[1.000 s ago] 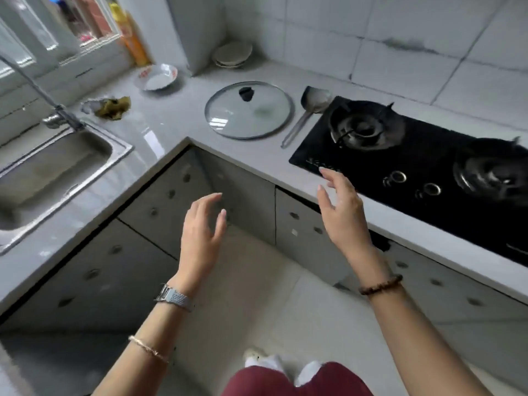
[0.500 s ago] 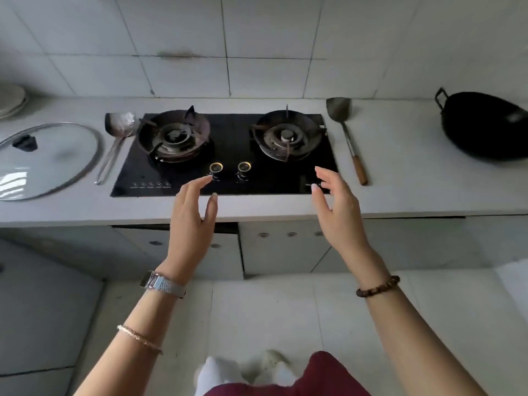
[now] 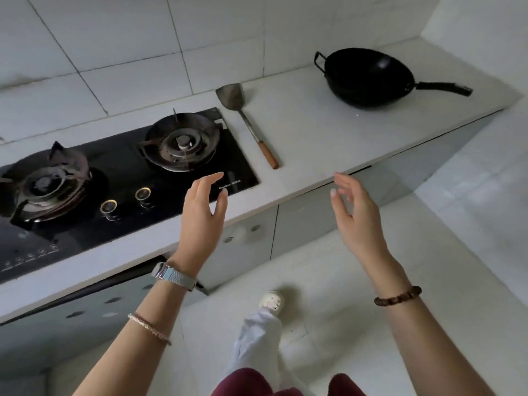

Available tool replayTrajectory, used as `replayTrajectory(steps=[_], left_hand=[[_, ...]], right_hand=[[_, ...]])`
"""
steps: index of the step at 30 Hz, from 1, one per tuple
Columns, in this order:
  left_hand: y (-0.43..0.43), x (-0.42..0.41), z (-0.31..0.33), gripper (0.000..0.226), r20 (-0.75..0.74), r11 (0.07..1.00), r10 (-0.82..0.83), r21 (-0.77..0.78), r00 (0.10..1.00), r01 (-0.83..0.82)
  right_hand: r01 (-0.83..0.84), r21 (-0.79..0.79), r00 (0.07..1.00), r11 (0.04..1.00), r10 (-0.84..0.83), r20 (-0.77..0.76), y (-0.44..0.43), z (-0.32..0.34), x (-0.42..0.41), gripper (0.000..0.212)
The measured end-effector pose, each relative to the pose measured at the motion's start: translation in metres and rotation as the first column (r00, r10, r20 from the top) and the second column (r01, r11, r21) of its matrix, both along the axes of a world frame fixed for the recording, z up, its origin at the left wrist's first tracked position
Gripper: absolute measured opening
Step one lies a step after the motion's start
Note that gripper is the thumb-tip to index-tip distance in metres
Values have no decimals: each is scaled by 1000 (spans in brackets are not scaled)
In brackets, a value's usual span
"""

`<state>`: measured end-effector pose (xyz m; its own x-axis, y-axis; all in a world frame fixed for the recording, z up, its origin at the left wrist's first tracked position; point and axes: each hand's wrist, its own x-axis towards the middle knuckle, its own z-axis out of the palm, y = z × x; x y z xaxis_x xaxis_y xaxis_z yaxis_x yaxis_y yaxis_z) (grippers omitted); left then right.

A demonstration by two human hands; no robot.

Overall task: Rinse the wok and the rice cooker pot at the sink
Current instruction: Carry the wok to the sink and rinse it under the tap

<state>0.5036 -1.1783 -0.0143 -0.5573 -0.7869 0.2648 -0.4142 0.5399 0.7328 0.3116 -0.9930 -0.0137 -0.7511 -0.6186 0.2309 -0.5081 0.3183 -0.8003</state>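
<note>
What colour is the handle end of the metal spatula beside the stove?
Orange-brown, like wood; the spatula shows clearly in the head view.

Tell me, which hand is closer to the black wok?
Right. The right hand hangs off the counter edge, in front and left of the wok; the left hand is farther left, by the gas hob corner.

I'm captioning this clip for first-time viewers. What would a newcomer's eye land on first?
The black wok stands out, alone at the far right of the pale counter, its handle pointing right. Next come the black two-burner hob at left with a metal spatula lying beside it, and the left hand and right hand raised open before the counter edge, holding nothing.
</note>
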Motion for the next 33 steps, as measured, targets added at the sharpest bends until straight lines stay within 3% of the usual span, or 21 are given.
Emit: replayTrajectory(steps=[12,21,33], left_hand=[[-55,-218,15,31,-52,931,-365,-47,930,363],[-34,-330,15,31,-31,835,-549,-61,835,547],[51,-457,8,33,-63,820,-573,-50,817,571]], right_hand=[[375,-18,927,927,-375,-9,3,25,-139,36],[558,-75,826,827,-562,-46,39,34,-209,31],[573,-93,816,814,-578,-33,124,31,-324,30]])
